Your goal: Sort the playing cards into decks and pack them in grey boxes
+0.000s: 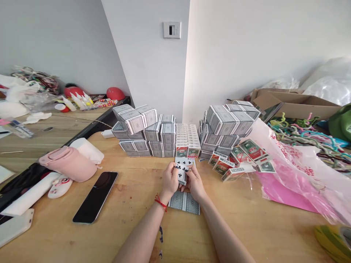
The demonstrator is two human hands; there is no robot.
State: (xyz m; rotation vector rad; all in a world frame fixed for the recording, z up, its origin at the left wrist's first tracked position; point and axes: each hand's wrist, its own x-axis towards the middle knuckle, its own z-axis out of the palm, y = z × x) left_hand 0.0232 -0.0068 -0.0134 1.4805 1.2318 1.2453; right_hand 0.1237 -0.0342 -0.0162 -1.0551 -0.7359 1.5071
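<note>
One wooden table (137,190) bears one phone (95,197), while two hands (170,182) grip playing cards (181,173).

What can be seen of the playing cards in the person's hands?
The playing cards are white-faced with black club pips and look like thin, smooth card. At least two overlap, faces toward the camera, the rear one showing past the front one's top edge. The left hand and right hand grip opposite sides, thumbs over the faces. Corner marks are too small to read surely; the count is unclear.
</note>
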